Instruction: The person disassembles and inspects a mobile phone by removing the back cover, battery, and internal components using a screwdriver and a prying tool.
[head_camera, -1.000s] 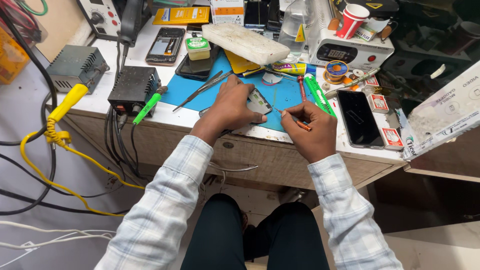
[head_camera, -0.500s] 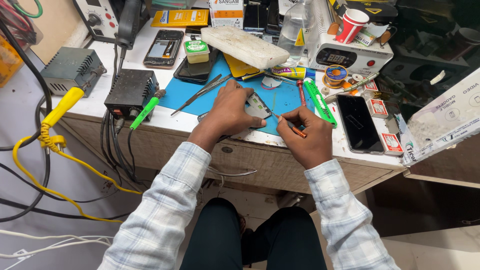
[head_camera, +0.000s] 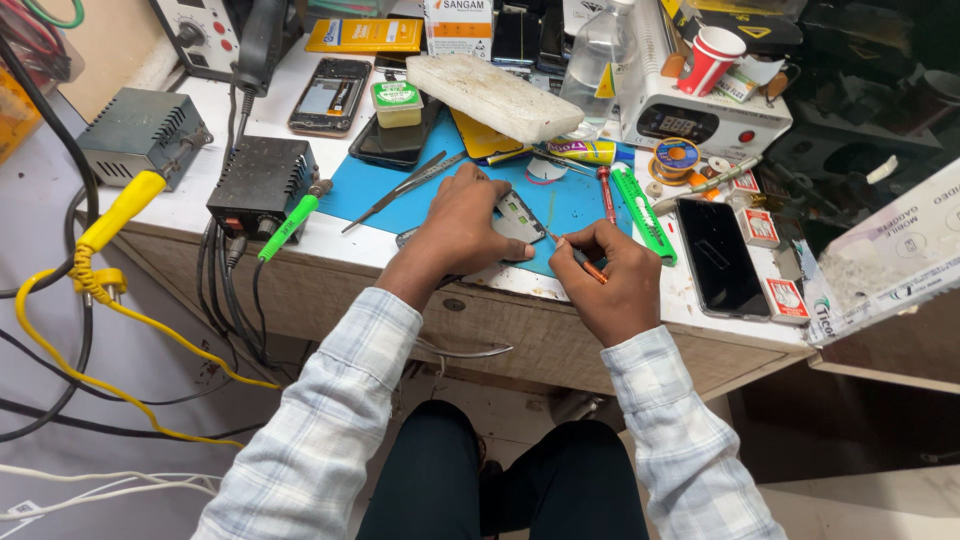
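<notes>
Head view shows a cluttered white workbench (head_camera: 250, 130) with a blue rubber work mat (head_camera: 575, 200) in the middle of the frame. The left hand (head_camera: 462, 225) lies flat with spread fingers on a small opened grey phone body (head_camera: 520, 215), pressing it down on the mat; it holds the phone by pressure, not by a closed grip. The right hand (head_camera: 610, 275) is closed around a thin screwdriver with orange handle (head_camera: 578, 255). The screwdriver's long axis runs from lower right to upper left, and its fine tip reaches the right edge of the phone body, just beside the left fingertips. So the phone lies to the upper left of the right hand, and the left hand is the nearer one, already touching it.

To the right of the hands lie a green plastic tool (head_camera: 642, 212) and a black smartphone with dark screen (head_camera: 722, 257). Metal tweezers (head_camera: 405, 188) lie on the mat at the upper left of the left hand.
</notes>
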